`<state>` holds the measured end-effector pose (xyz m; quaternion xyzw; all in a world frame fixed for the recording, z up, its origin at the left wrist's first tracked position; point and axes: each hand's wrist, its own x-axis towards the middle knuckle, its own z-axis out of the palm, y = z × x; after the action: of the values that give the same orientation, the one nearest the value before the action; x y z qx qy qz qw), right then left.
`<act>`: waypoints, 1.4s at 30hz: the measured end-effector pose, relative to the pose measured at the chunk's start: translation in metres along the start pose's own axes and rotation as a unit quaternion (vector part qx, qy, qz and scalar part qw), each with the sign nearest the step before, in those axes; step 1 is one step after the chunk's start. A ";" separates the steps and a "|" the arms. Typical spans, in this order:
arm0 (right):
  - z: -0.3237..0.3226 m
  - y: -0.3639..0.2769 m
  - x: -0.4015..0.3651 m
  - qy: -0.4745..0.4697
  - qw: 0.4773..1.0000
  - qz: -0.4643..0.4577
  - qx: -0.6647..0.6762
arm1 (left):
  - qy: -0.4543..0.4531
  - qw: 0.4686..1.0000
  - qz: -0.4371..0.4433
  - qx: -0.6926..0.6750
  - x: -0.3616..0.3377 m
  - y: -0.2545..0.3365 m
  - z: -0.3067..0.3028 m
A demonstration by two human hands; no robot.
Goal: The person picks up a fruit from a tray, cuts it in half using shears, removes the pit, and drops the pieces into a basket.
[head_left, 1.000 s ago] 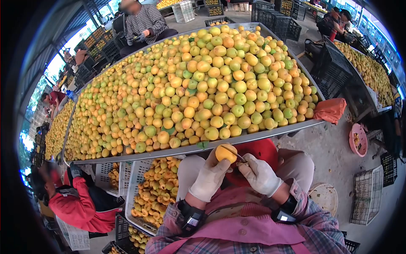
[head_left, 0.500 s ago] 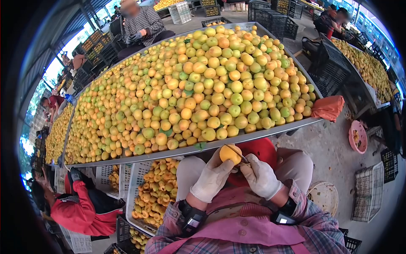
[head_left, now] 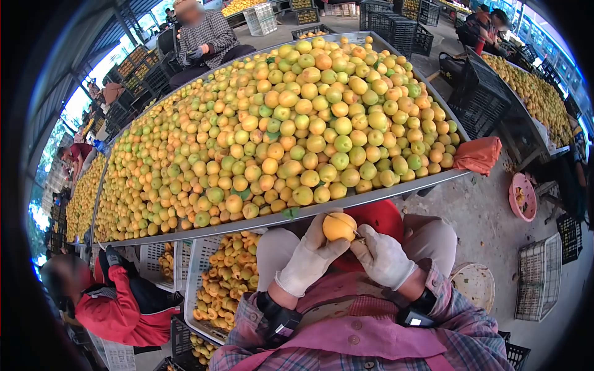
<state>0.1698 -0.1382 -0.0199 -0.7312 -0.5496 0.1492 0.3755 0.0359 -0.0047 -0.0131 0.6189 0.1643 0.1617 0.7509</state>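
Observation:
In front of my lap, my left hand (head_left: 311, 255), in a white glove, grips a yellow apricot (head_left: 340, 227) between thumb and fingers. A thin dark line runs over the fruit's upper side. My right hand (head_left: 385, 258), gloved too, is closed at the apricot's right side. From its fingertips a short dark bit of a knife (head_left: 358, 237) shows against the fruit; most of the knife is hidden. Just beyond my hands, a metal-edged table (head_left: 396, 190) bears a large heap of apricots (head_left: 266, 136). Something red (head_left: 387, 216) lies between my knees, partly covered by my hands.
Left of my legs stands a white crate (head_left: 193, 290) of cut apricots (head_left: 229, 278). A person in red (head_left: 124, 309) sits beyond it. An orange-red cloth (head_left: 479, 156) hangs over the table's right corner. At right are a pink basin (head_left: 523, 198), a bucket (head_left: 475, 284) and a crate (head_left: 537, 278).
The apricot has turned in my left hand, and the knife blade that lay across it is now mostly out of sight. The person in red has turned their head.

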 end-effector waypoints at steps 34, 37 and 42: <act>0.005 0.014 0.006 0.064 0.993 -0.079 0.061 | 0.096 0.957 -0.006 -0.274 0.008 -0.005 0.034; 0.000 0.017 0.006 0.038 0.994 -0.087 0.044 | 0.124 0.977 0.038 0.169 0.006 0.021 0.030; -0.001 0.012 0.006 0.065 0.992 -0.100 0.046 | 0.156 0.964 0.143 0.163 0.006 0.023 0.037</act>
<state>0.1810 -0.1350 -0.0270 -0.6625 -0.5868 0.0884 0.4571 0.0568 -0.0306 0.0155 0.7171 0.2131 0.3326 0.5743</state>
